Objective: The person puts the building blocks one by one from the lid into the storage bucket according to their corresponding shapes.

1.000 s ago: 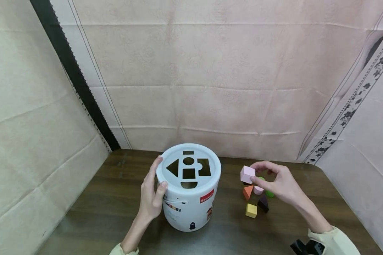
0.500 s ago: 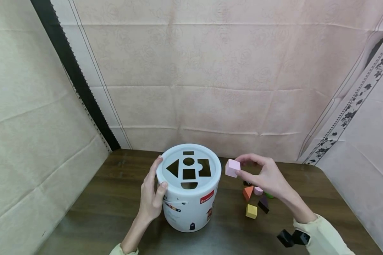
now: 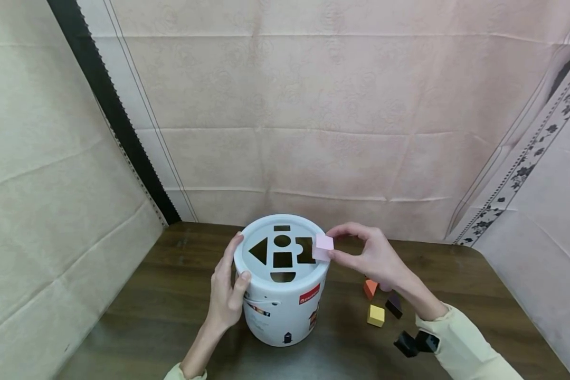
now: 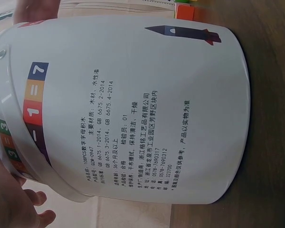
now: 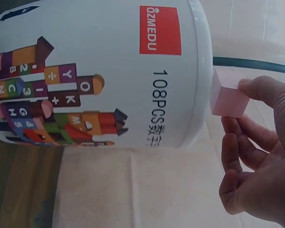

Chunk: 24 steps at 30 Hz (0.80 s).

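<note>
A white lidded bucket [image 3: 280,322] stands upright on the dark wooden table, its lid pierced by several shaped holes. My left hand [image 3: 227,290] holds the bucket's left side, thumb toward the front and fingers along the rim. Between thumb and fingers, my right hand [image 3: 372,258] pinches a pale pink cube block [image 3: 323,247] over the lid's right edge, beside the notched hole. In the right wrist view the same pink block [image 5: 228,95] appears close to the rim; whether they touch, I cannot tell. The left wrist view shows mostly the bucket's printed wall [image 4: 133,109].
Right of the bucket lie a yellow block [image 3: 376,315], an orange triangular block [image 3: 370,288] and a dark purple block [image 3: 393,305]. A pink piece [image 3: 385,287] is partly hidden under my right forearm. Pale cloth [image 3: 332,116] hangs behind the table.
My right hand has carried the pink cube leftward from above the loose blocks to the bucket's lid. The left hand and bucket have hardly moved.
</note>
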### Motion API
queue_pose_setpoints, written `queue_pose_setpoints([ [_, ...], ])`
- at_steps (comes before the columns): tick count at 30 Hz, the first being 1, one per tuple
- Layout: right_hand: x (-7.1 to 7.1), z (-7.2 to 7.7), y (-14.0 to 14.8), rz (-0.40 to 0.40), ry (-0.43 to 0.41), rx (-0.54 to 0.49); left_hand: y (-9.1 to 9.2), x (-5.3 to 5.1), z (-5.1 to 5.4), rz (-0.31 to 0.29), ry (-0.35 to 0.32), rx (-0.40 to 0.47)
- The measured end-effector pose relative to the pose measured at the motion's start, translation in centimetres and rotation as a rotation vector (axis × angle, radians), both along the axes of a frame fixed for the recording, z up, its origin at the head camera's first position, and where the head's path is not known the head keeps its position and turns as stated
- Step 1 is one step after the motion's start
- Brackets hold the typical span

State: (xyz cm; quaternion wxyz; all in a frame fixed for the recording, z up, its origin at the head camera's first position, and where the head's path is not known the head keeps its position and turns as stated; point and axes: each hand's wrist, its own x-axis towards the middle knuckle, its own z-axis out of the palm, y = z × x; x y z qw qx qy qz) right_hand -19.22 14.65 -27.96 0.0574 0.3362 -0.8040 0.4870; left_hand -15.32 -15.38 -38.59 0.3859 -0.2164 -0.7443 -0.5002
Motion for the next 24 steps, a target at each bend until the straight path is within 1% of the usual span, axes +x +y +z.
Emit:
queue_pose_setpoints([
  [5, 0.0, 0.1, -1.0, 0.025, -0.016, -0.004, 0.0, 0.0, 0.0, 0.001, -0.009, 0.001],
  [7, -0.1, 0.2, -1.5, 0.026, -0.008, 0.006, 0.0, 0.0, 0.0, 0.002, -0.01, 0.0],
  [11, -0.2, 0.1, -2.4, 0.037, 0.042, 0.028, 0.0, 0.0, 0.0, 0.006, -0.01, -0.002],
  [14, -0.2, 0.2, -3.2, 0.057, 0.067, 0.025, 0.0, 0.0, 0.0, 0.005, -0.007, -0.004],
  [20, -0.4, 0.1, -4.4, 0.068, 0.08, 0.038, 0.0, 0.1, 0.1, -0.002, -0.002, -0.003],
  [24, -0.5, 0.0, -4.9, 0.061, 0.069, 0.047, 0.1, 0.1, 0.2, -0.001, -0.002, -0.005],
])
